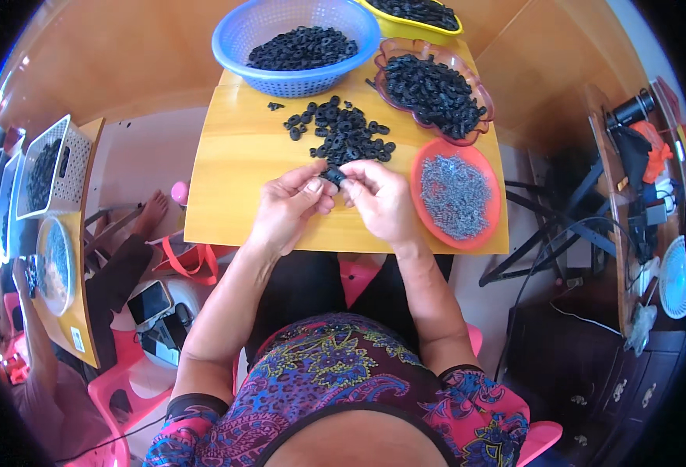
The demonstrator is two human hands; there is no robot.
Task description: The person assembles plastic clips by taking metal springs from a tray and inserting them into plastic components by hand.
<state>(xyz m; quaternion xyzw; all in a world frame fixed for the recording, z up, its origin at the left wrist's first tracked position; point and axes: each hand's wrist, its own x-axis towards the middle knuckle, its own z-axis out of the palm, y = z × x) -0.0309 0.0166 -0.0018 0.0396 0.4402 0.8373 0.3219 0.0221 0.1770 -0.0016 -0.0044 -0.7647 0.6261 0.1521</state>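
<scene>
My left hand [290,201] and my right hand [383,202] meet over the near part of the wooden table [230,179]. Between their fingertips is a small black plastic piece [333,177], pinched from both sides; the fingers partly cover it. Just beyond my hands lies a loose pile of small black ring-shaped parts [343,128]. To the right of my right hand, an orange-red oval tray [495,201] holds many small silvery metal pieces [456,194], too fine to name surely. Behind it, a reddish see-through dish [386,92] is heaped with longer black parts [436,89].
A blue perforated basket [296,80] of black parts stands at the far left of the table, a yellow basin [428,33] at the far right. Another person's arm [40,335] is at a side table with a white basket [67,183]. A pink stool [133,373] stands left.
</scene>
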